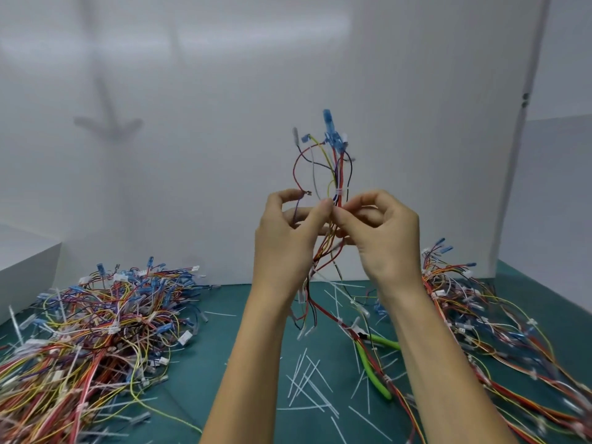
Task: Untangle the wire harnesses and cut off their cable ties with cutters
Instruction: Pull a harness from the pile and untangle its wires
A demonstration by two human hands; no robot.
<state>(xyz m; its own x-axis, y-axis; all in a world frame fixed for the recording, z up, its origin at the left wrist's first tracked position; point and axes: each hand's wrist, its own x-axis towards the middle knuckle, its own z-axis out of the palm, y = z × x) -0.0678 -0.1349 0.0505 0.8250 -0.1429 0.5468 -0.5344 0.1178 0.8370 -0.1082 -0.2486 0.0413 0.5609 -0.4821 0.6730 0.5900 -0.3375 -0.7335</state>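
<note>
With left hand (285, 238) and right hand (384, 235) pinching thin multicoloured wire harness (339, 168) at twelve o'clock beneath white plastic cable tie (339, 191), green-handled cutters (371, 368) idle at five o'clock, beware tugging it hard into tighter knots.

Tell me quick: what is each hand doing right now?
Left hand: closed, pinching the harness.
Right hand: closed, pinching the same harness below a cable tie.
</note>
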